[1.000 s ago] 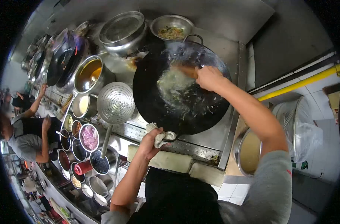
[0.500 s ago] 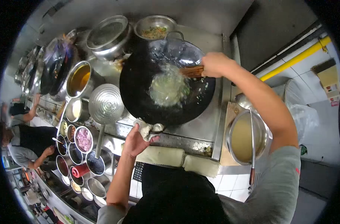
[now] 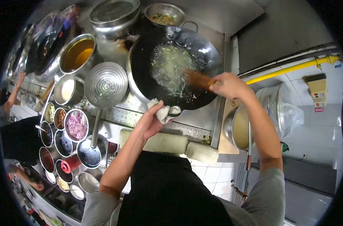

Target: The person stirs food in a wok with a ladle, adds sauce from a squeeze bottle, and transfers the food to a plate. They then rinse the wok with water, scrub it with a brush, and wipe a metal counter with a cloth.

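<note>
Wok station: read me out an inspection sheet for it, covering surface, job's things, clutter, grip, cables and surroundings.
Surface: steel stovetop, dark stain behind the wok
Job's things: wok holds cloudy liquid; brown brush-like tool blurred
Clutter: perforated skimmer beside the wok, red bottle among bowls
Grip: left hand holds cloth at the wok's rim; right hand holds the tool
Cables: nothing seen
Surroundings: yellow pipe along the wall; another person partly visible

One brush (image 3: 199,79), one skimmer (image 3: 106,84), one red bottle (image 3: 70,163)
</note>
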`<state>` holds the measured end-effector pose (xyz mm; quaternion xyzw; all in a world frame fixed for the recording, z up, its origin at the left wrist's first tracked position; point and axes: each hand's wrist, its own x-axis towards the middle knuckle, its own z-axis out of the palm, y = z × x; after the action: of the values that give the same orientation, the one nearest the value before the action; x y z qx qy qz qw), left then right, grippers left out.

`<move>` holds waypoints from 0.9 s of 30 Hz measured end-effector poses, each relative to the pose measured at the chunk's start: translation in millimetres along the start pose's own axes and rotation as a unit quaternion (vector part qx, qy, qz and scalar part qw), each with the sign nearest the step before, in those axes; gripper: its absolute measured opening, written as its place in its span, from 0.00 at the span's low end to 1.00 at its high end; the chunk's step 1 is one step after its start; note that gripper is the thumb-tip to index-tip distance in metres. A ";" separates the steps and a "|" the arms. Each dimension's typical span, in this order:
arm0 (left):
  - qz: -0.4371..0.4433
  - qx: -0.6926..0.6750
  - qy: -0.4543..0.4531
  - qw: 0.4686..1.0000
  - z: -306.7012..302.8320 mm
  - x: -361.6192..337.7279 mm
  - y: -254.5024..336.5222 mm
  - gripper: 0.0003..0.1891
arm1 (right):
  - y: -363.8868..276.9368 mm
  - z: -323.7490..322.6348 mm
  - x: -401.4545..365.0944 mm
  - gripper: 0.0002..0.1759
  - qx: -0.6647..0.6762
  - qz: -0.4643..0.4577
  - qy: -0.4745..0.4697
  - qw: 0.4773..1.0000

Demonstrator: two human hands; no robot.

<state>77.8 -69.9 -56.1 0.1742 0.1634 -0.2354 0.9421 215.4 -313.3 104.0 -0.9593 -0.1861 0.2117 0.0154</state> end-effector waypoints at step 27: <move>-0.043 0.072 0.112 0.990 4.3 20.9 -4.0 0.06 | -39.2 61.4 46.1 0.32 0.045 0.010 0.054 0.997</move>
<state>94.2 -83.0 -61.5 0.2599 0.2574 -0.2660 0.8919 215.1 -263.1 33.9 -0.9696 -0.1656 0.1676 0.0662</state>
